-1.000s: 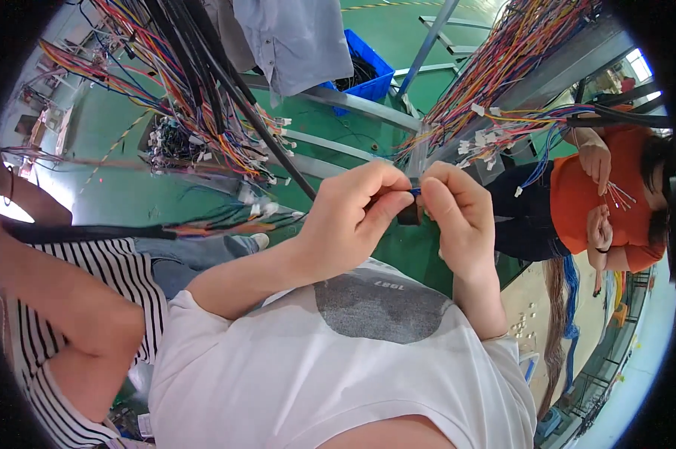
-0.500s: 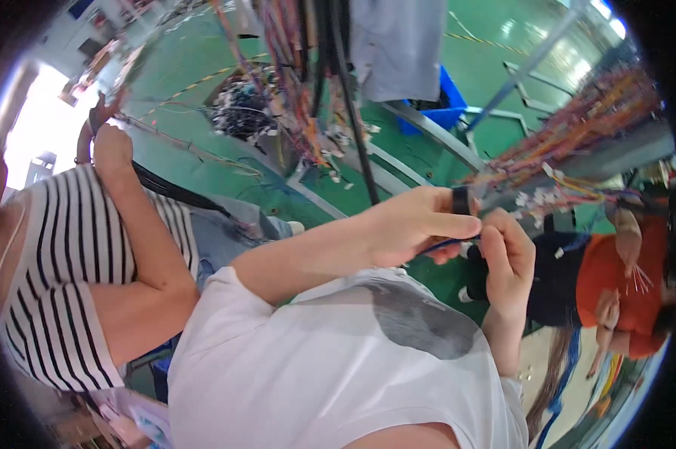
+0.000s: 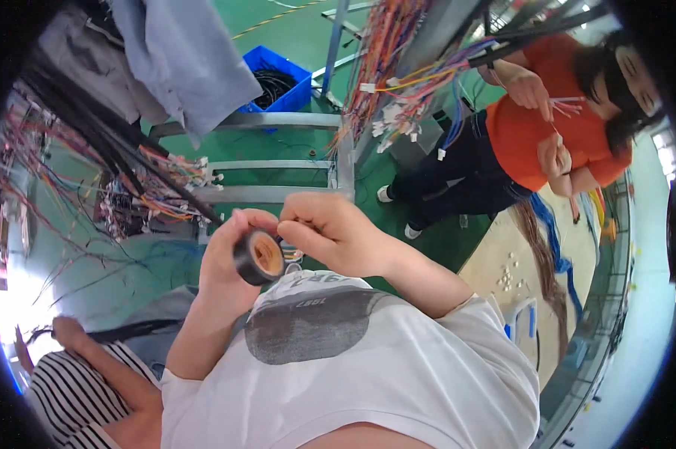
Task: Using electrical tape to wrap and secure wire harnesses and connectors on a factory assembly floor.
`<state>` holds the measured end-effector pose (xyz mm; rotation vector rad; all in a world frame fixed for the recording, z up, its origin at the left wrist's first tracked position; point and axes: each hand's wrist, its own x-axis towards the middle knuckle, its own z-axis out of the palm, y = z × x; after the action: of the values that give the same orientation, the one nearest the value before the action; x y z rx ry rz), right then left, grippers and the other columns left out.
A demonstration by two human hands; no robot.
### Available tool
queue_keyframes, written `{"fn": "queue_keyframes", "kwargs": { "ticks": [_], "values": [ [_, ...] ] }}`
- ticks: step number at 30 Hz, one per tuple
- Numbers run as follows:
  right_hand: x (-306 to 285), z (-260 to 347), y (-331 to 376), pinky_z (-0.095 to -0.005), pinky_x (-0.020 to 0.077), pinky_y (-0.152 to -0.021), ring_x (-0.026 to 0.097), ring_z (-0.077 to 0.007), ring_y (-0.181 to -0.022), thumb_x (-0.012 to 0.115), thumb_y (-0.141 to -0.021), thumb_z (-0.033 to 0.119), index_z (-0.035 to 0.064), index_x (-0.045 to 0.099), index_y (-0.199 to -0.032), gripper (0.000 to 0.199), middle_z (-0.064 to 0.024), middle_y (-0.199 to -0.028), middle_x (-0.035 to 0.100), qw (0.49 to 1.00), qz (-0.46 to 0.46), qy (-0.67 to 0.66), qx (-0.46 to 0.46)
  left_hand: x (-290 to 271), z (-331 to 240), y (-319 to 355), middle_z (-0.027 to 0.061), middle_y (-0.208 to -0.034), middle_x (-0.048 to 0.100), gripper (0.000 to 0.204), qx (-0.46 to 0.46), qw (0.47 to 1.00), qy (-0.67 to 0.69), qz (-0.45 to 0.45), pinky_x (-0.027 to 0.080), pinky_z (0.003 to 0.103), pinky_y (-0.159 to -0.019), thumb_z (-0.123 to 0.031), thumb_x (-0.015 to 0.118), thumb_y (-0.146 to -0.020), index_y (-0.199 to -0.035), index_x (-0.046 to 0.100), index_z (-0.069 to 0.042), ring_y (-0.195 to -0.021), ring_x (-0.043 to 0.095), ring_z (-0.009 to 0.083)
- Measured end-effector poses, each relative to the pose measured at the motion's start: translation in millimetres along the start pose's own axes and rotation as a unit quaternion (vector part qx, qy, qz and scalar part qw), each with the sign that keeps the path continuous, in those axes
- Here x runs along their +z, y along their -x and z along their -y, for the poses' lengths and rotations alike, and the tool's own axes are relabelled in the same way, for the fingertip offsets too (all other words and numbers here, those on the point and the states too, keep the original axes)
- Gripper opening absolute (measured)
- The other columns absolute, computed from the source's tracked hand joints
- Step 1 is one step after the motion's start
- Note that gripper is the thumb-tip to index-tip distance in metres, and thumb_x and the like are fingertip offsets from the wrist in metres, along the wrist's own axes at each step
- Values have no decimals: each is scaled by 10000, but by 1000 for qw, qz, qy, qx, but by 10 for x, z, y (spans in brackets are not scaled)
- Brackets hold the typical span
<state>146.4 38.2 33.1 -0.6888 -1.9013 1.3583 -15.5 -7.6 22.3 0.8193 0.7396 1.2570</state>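
A roll of black tape (image 3: 246, 262) with a brown core is held upright in my left hand (image 3: 222, 263), thumb and fingers closed about it. My right hand (image 3: 341, 238) is closed, its thumb pressed to the curled fingers, right beside the left fingertips. What the right fingers pinch is hidden. A black cable (image 3: 181, 200) runs down from the upper left to behind my left hand. Below the meeting fingers, a few thin wires (image 3: 291, 254) show in front of my white shirt.
Wire bundles with white connectors (image 3: 398, 123) hang at upper right, others at left. A metal frame (image 3: 270, 165) and a blue bin (image 3: 285, 90) of black cable stand ahead. A co-worker in orange (image 3: 517, 142) handles thin wires at right; another in stripes (image 3: 80, 389) is at lower left.
The view has swung to the right, so both hands now appear further left. The tape roll has turned to show its core. Both hands remain close together.
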Motion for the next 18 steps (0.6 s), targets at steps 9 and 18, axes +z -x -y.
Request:
{"fn": "queue_keyframes", "kwargs": {
  "ticks": [9,18],
  "values": [
    [-60,-71,45,-312,382,-528,478,-211,-578,502,-791,129,-25,505,-702,177,-109,-610,484,994,9,94,-59,-100,-57,-118,14,-774,566,229,-242,959,-136,64,377,185,-471,-87,643,-715,-908,543,-16,-541,489,72],
    [18,-63,52,-197,195,-400,288,-27,-439,422,-847,164,75,430,-598,265,47,-505,356,947,-105,-172,251,-122,128,-235,85,-788,499,173,414,619,-656,122,427,318,-539,-101,542,-672,-829,513,-36,-696,528,233]
  ]
}}
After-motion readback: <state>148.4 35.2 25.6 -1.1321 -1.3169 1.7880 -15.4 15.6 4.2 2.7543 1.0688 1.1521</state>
